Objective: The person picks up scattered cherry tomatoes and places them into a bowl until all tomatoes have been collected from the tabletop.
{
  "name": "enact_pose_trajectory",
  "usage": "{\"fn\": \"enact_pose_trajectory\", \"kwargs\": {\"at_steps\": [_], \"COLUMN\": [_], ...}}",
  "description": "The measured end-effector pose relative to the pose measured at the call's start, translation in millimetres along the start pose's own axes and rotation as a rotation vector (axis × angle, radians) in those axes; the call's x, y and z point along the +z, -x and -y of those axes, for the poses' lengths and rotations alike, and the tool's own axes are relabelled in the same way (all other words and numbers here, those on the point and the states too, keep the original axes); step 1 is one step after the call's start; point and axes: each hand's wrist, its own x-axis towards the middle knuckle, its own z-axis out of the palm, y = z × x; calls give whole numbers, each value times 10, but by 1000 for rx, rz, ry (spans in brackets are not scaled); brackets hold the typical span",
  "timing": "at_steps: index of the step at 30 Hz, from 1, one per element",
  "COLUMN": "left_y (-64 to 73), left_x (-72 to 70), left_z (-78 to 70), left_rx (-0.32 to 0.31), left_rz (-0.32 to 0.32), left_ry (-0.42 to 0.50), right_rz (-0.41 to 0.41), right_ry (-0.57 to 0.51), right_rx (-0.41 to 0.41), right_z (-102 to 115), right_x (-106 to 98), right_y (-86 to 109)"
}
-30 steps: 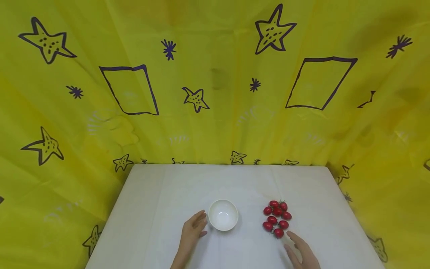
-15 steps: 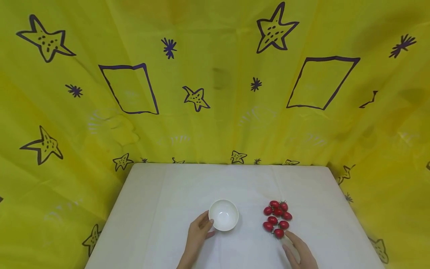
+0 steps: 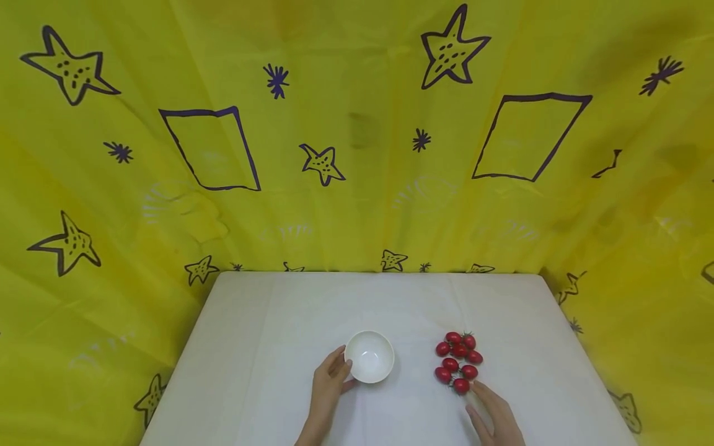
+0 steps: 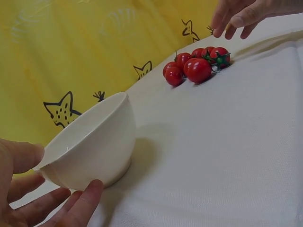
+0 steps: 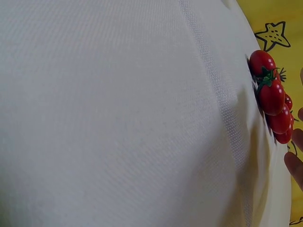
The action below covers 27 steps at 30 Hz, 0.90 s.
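A small white bowl (image 3: 369,371) stands upright near the middle of the table, with nothing in it. At its left side my left hand (image 3: 328,385) grips it: the left wrist view has the thumb over the rim of the bowl (image 4: 106,146) and the other fingers against its outer wall. Right of the bowl lies a loose group of several red cherry tomatoes (image 3: 458,351), some with green stem ends. My right hand (image 3: 498,414) hovers just in front of the nearest tomato, fingers relaxed and apart. Only fingertips (image 5: 294,166) of it show in the right wrist view.
A white cloth covers the table (image 3: 268,347). Behind and on both sides hangs a yellow curtain (image 3: 368,210) with drawn stars and frames, close to the table's edges.
My left hand has moved right to the bowl and taken hold of its left side. The right hand has shifted slightly left beside the tomatoes. Bowl and tomatoes stay in place.
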Motion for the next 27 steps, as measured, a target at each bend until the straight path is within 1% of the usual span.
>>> {"fn": "enact_pose_trajectory", "kwargs": {"at_steps": [3, 6, 9, 11, 13, 17, 21, 27], "left_y": [9, 15, 10, 0, -11, -33, -43, -43], "left_x": [-4, -10, -9, -6, -3, -7, -21, -37], "left_z": [1, 9, 26, 39, 48, 57, 66, 73], "left_rx": [-3, -4, -3, -1, -1, -13, -24, -21], "left_rz": [-2, 4, 10, 13, 15, 14, 12, 23], "left_ry": [11, 11, 12, 17, 20, 15, 8, 18], "right_rz": [-11, -60, -137, -158, -162, -129, -114, -80], "right_ry": [15, 31, 43, 48, 56, 56, 48, 69], "right_rx": [-23, -72, -138, -155, -163, -150, -150, -116], "right_z": [-15, -45, -67, -69, -69, -68, -64, -81], "right_x": [21, 60, 99, 113, 122, 137, 143, 164], "right_y": [-11, -20, -22, -26, -34, -51, -54, -76]}}
